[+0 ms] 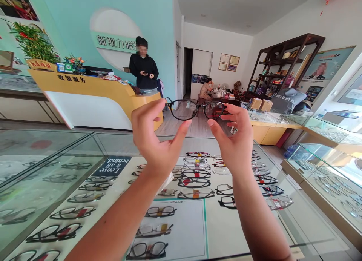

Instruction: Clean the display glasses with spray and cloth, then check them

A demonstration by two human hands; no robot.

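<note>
Both of my hands hold up a pair of black-framed glasses (pixel 196 109) in front of me, lenses facing away. My left hand (pixel 154 134) pinches the left end of the frame, thumb stretched toward the left lens. My right hand (pixel 234 136) grips the right end by the right lens with curled fingers. The glasses hang well above a glass display counter (pixel 113 140) that holds several rows of spectacle frames (pixel 195 181).
A person in black stands behind a yellow reception desk (pixel 85 89) at the back left. Another person sits at a table (pixel 223 95) far back. Dark shelving (pixel 283 65) and more glass counters (pixel 325 155) line the right side.
</note>
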